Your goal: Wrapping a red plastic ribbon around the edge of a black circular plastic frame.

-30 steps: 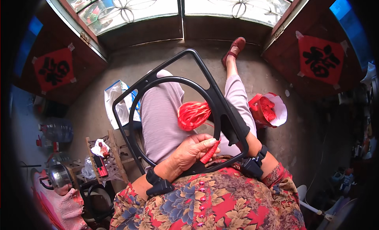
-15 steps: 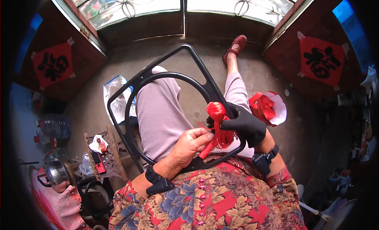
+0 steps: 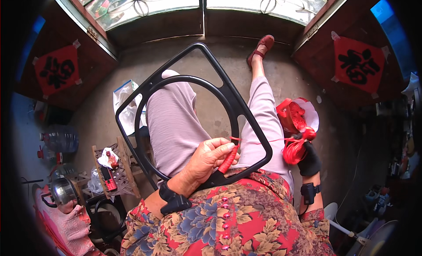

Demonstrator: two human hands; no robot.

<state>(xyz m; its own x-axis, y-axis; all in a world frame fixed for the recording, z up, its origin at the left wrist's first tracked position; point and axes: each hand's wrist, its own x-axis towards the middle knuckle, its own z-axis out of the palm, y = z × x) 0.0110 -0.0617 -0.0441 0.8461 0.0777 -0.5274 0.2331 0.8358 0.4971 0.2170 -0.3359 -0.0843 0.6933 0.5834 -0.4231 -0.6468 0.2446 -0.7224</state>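
Note:
Across my lap rests a black frame (image 3: 225,67), squarish outside with a round ring inside it. Red cord is wound in a tight coil (image 3: 228,161) around the near right part of the ring. My bare left hand (image 3: 206,157) pinches the top of this coil between thumb and fingers. Out to the right, my right hand (image 3: 311,161), in a black glove, is closed on a bundle of red cord (image 3: 295,149). A thin strand runs between the bundle and the coil. The bundle partly hides the gloved fingers.
Beside my right leg stands a red and white bag (image 3: 311,116) with red material inside. To the left, a small wooden stool (image 3: 124,185) carries a red phone (image 3: 108,180) and a crumpled white wrapper. A white bag (image 3: 127,117) sits past the frame. Double doors stand ahead.
My right hand has moved from the ring out to the right with the cord bundle, drawing the strand out. My left hand stays at the coil. The frame has shifted slightly left.

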